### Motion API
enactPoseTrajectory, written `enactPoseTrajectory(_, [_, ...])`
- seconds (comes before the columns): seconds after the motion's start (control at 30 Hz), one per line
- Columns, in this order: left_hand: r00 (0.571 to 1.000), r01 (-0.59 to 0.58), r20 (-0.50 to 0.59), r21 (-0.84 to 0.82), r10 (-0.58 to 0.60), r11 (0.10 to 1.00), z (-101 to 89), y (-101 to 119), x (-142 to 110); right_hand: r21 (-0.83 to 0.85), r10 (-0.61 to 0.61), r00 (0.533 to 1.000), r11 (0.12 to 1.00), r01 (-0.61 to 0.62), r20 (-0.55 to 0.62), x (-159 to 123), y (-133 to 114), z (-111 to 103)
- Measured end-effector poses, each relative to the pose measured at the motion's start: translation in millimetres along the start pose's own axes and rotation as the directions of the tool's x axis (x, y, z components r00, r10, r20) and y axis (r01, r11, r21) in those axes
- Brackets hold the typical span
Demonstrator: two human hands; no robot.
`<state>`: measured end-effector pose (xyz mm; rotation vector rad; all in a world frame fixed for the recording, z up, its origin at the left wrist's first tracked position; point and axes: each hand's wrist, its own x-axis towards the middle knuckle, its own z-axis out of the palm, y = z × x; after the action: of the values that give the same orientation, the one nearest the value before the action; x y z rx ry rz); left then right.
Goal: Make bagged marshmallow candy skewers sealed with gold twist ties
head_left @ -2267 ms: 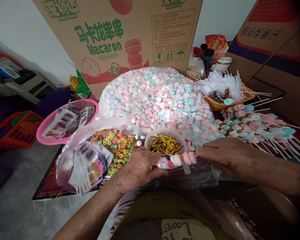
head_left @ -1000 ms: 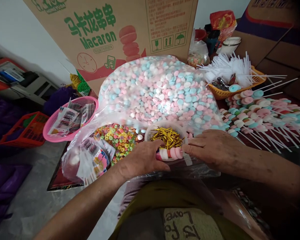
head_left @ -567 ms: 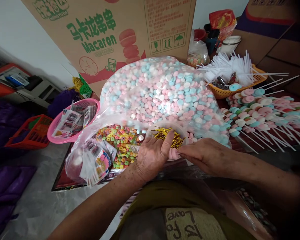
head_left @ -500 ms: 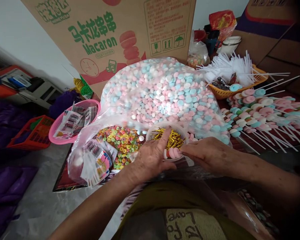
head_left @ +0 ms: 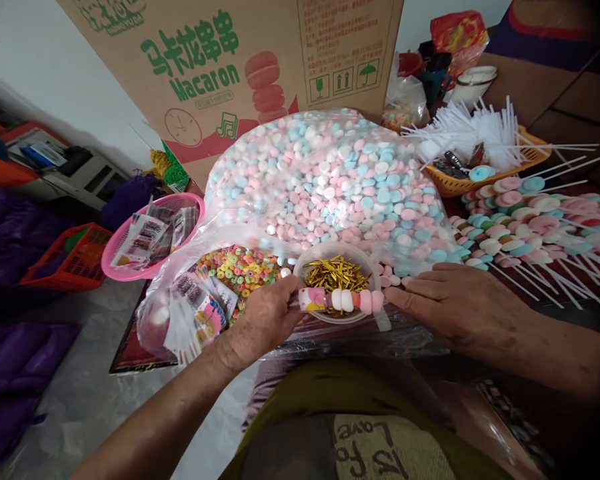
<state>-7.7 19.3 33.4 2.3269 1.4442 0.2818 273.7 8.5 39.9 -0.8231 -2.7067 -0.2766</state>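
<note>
My left hand (head_left: 275,308) is closed around one end of a marshmallow skewer (head_left: 347,301). A small pink and yellow printed wrapper (head_left: 312,299) sits by its fingers, followed by white, orange and pink pieces; the stick itself is hidden in the fist. Palm down and fingers stretched out, my right hand (head_left: 455,313) has its fingertips just beside the pink end. Under the skewer stands a clear round tub (head_left: 304,257) of gold twist ties (head_left: 333,273).
Behind lies a big clear bag of pastel marshmallows (head_left: 325,180) against a carton (head_left: 205,80). Ring candies (head_left: 235,267) and printed packets (head_left: 195,300) lie left, near a pink basket (head_left: 200,207). Finished skewers (head_left: 525,233) and an orange basket (head_left: 535,157) of white sticks are right.
My left hand has drawn back left, uncovering the skewer and its wrapper over the tub. My right hand has shifted right, its fingertips coming away from the pink marshmallow.
</note>
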Motion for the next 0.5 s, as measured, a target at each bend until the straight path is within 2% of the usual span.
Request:
enactPoseTrajectory(0.07, [0.979, -0.067, -0.172, 0.213, 0.105, 0.975, 2.9, -2, -3, 0.034, 0.047, 0.999, 0.998, -0.048, 0.013, 0, -1, -3])
enactPoseTrajectory(0.1, [0.958, -0.108, -0.222, 0.304, 0.18, 0.947, 4.6, -3, -3, 0.061, 0.065, 0.998, 0.996, -0.066, 0.019, 1, -2, -4])
enactPoseTrajectory(0.17, [0.917, -0.174, -0.263, 0.408, 0.298, 0.896, 7.8, -4, -3, 0.116, 0.084, 0.996, 0.989, -0.087, 0.03, 3, -4, -6])
enactPoseTrajectory(0.23, [0.908, -0.196, -0.273, 0.397, 0.319, 0.897, 9.9, -3, -2, 0.144, 0.083, 0.996, 0.986, -0.087, 0.029, 5, -6, -7])
enactPoseTrajectory(0.3, [0.936, -0.194, -0.227, 0.305, 0.269, 0.932, 9.9, 0, -1, 0.128, 0.082, 0.997, 0.989, -0.079, -0.014, 7, -6, -8])
enactPoseTrajectory(0.4, [0.984, -0.146, -0.086, 0.105, 0.155, 0.984, 7.0, 5, -1, 0.054, 0.023, 0.996, 0.998, -0.018, -0.088, 10, -5, -8])
enactPoseTrajectory(0.5, [0.994, -0.1, 0.045, -0.072, 0.103, 0.992, 3.2, 9, 1, 0.006, -0.069, 0.993, 0.998, 0.07, -0.096, 12, -5, -9])
